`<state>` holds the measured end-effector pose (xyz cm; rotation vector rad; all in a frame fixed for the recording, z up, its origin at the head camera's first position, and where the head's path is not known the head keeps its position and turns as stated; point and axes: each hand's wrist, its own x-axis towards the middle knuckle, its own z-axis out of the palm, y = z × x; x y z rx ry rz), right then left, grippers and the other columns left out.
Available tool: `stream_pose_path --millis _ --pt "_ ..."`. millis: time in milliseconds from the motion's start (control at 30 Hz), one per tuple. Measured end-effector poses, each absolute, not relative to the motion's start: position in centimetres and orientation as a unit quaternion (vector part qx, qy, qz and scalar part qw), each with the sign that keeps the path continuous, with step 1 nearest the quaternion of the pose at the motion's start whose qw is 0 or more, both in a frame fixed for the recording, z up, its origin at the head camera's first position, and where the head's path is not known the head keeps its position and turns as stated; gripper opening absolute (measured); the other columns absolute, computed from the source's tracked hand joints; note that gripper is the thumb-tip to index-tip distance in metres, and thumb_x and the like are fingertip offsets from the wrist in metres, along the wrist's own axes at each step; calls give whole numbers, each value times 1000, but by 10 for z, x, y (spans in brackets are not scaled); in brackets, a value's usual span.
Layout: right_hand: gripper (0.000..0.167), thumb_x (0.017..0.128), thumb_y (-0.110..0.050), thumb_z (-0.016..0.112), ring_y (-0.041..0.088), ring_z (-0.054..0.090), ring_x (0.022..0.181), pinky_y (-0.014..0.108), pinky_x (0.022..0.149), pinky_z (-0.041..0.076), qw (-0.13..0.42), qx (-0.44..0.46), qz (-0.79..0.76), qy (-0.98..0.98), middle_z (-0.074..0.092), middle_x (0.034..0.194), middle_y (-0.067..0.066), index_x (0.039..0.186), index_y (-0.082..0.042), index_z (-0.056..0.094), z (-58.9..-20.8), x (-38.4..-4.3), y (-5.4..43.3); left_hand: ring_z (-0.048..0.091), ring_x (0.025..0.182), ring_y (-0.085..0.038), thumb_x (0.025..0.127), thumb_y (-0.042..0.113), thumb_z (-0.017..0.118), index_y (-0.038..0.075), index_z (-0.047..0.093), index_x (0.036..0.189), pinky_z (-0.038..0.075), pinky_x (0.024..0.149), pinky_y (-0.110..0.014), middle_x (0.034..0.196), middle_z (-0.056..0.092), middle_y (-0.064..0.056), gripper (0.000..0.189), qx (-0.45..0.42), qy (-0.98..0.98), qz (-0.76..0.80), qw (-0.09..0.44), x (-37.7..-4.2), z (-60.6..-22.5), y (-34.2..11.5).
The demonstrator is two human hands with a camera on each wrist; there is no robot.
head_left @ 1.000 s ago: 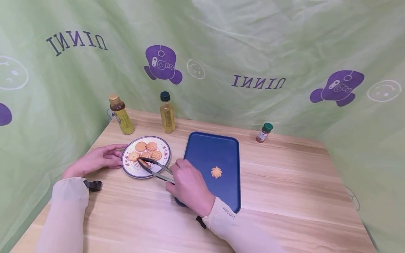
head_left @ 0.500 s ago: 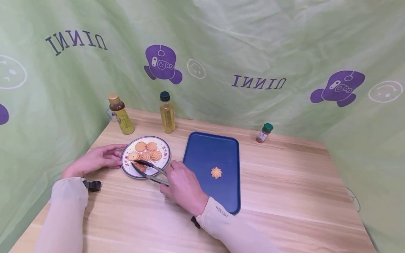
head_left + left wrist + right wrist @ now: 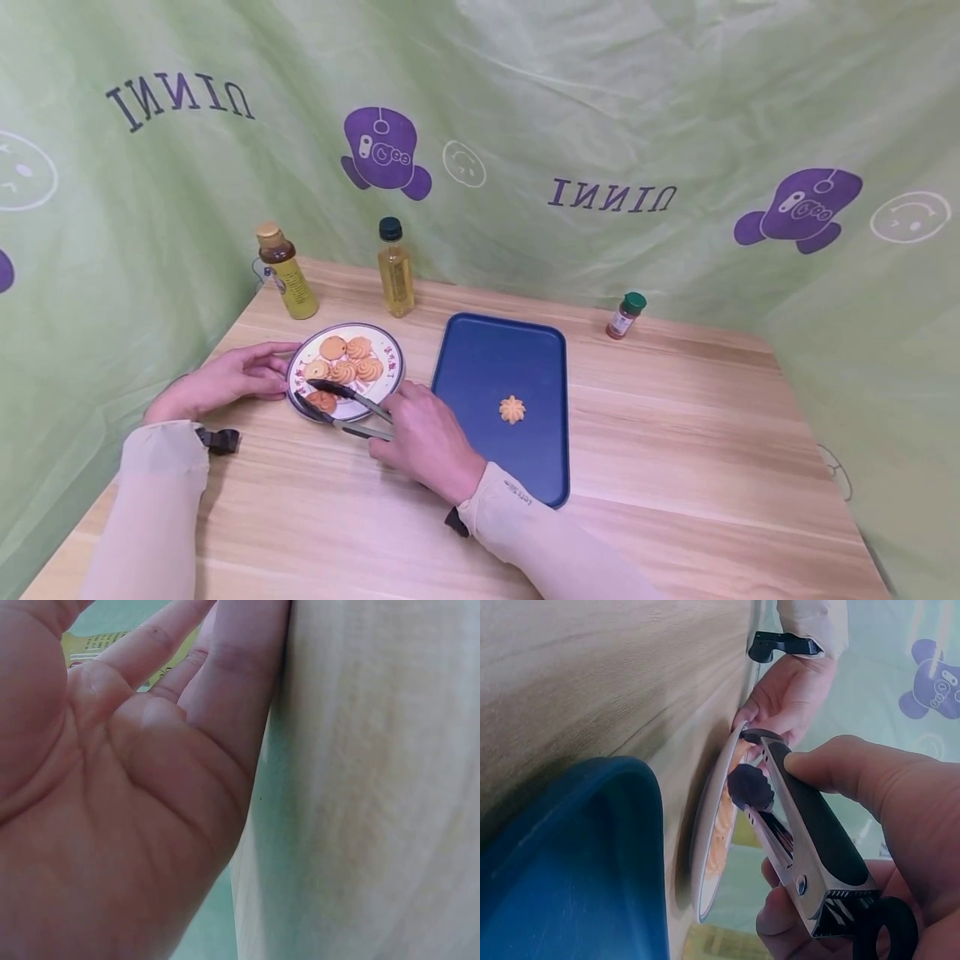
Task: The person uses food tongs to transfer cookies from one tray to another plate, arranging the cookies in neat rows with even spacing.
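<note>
My left hand [image 3: 236, 381] rests at the left rim of a round white plate [image 3: 391, 380] with a dark edge and red characters, its fingertips touching that rim. Several cookies [image 3: 344, 372] lie on the plate, some of them swirled. In my right hand [image 3: 429, 439] I grip metal tongs [image 3: 821, 825] with black tips, thumb along the upper arm in the right wrist view. The tongs' tips are spread on either side of a browner cookie [image 3: 322, 402] at the plate's near left. The left wrist view shows the left palm [image 3: 112, 825] beside the tabletop.
Right of the plate lies a blue tray [image 3: 495, 358] bearing one star-shaped cookie [image 3: 512, 409]. Behind the plate stand a yellow-labelled bottle [image 3: 292, 287] and an oil bottle [image 3: 396, 279]. A small green-capped jar [image 3: 622, 318] is at the back right. Green fabric [image 3: 510, 100] hangs around the wooden table [image 3: 675, 450].
My right hand and the tongs have shifted left and nearer. The tips have spread wider, and the browner cookie has moved toward the plate's near left. The left hand stays at the rim.
</note>
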<state>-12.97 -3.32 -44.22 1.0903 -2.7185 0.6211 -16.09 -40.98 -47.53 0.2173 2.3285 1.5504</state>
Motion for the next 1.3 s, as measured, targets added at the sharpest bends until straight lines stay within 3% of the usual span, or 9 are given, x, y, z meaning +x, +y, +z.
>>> stream_pose_path --millis 300,633,900,1167,1300 --pt "34 86 -37 91 10 60 86 25 70 53 53 350 213 -910 70 99 -3 107 -13 81 -438 -130 -33 75 108 -5 104 0 74 -11 34 168 69 94 -26 123 73 -1 77 72 812 553 174 -161 -476 -411" --pt "32 85 -36 91 10 52 79 21 63 41 24 328 246 -912 59 87 -7 106 -13 83 -432 -126 -15 75 106 -7 102 -1 75 -14 33 167 69 91 -25 120 75 1 78 86 814 549 168 -162 -478 -412" --pt "37 85 -38 91 11 53 82 22 68 43 -7 294 273 -916 62 91 -8 111 -12 84 -431 -118 17 75 107 -6 103 0 75 -12 31 168 69 93 -26 120 75 2 80 75 813 550 173 -163 -477 -413" --pt "39 85 -36 91 11 60 87 25 72 51 -5 254 284 -924 69 100 -7 115 -11 83 -426 -109 59 72 107 -1 105 0 72 -7 35 170 67 93 -21 124 73 -5 75 71 837 516 167 -163 -475 -411" --pt "42 83 -35 95 19 72 102 33 81 60 11 226 270 -936 75 106 -3 114 -11 84 -425 -105 79 73 108 -2 106 2 72 -7 35 170 66 92 -21 124 74 -5 75 72 839 512 169 -162 -475 -410"
